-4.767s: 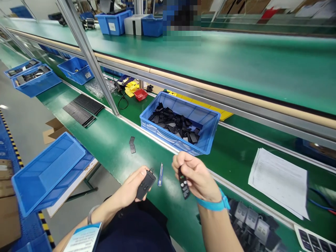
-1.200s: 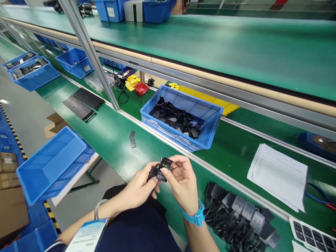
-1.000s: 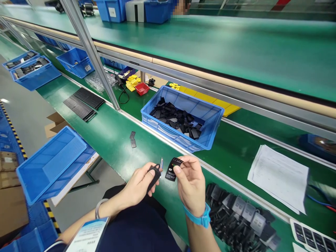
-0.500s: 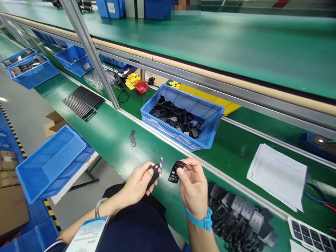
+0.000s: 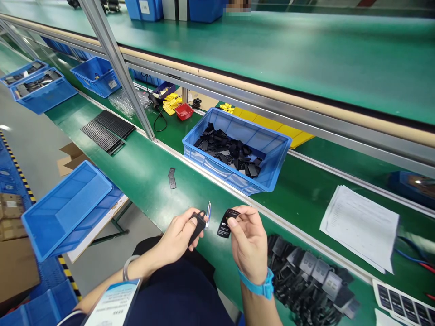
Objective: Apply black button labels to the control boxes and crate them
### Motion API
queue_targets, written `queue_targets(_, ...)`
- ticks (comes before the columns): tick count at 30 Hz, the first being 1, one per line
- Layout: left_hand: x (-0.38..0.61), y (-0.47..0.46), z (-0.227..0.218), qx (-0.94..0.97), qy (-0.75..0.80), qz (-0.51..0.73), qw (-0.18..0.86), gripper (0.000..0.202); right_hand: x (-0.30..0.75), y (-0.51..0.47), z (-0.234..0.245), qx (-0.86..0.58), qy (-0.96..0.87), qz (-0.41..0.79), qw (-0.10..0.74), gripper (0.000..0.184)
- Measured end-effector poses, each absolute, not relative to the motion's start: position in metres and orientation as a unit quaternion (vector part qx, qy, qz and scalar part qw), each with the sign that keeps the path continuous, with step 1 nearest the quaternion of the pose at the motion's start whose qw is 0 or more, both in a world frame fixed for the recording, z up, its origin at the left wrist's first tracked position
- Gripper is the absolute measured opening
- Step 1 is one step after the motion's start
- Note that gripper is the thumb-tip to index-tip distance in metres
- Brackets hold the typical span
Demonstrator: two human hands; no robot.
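Observation:
My left hand is closed around a small black plastic case with a loop at its top end. Pinched between the thumb and fingers of my right hand is a black label with white print, slightly curved and apart from the case. Just beyond the case, a pen-like tool lies on the green bench. Two small dark plastic parts rest farther off to the left. A blue bin full of black plastic parts stands beyond my hands.
Bundled black cables with grey connectors lie to the right. Near them are paper sheets and a label sheet. Black slotted trays sit at left. A metal post and overhead shelf rail rise behind the bench.
Both hands keep their holds, with the case and label almost in place. The view has shifted very slightly.

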State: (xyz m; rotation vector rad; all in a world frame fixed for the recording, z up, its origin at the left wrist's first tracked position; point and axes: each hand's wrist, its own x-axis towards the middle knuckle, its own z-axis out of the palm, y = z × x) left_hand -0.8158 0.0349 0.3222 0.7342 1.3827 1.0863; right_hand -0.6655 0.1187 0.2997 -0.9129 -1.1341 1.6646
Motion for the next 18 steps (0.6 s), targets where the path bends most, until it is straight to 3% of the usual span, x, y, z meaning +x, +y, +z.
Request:
queue_targets(6, -0.822, 0.038, 0.315, 0.281, 0.585, 0.473, 0.597, 0.038, -0.668, 0.112, 0.305, -0.363, -0.44, 0.699, 0.431, 0.018)
queue_targets(12, -0.828, 0.051, 0.293, 0.342, 0.674, 0.453, 0.473, 0.061, -0.691, 0.085, 0.315, -0.28, -0.457, 0.761, 0.366, 0.02)
queue_targets(15, -0.826, 0.05, 0.28, 0.355, 0.694, 0.445, 0.441, 0.066, -0.704, 0.074, 0.312, -0.276, -0.538, 0.706, 0.368, 0.018)
queue_targets(18, -0.825, 0.047, 0.273, 0.329, 0.682, 0.447, 0.477, 0.067, -0.711, 0.07, 0.302, -0.316, -0.655, 0.572, 0.379, 0.024)
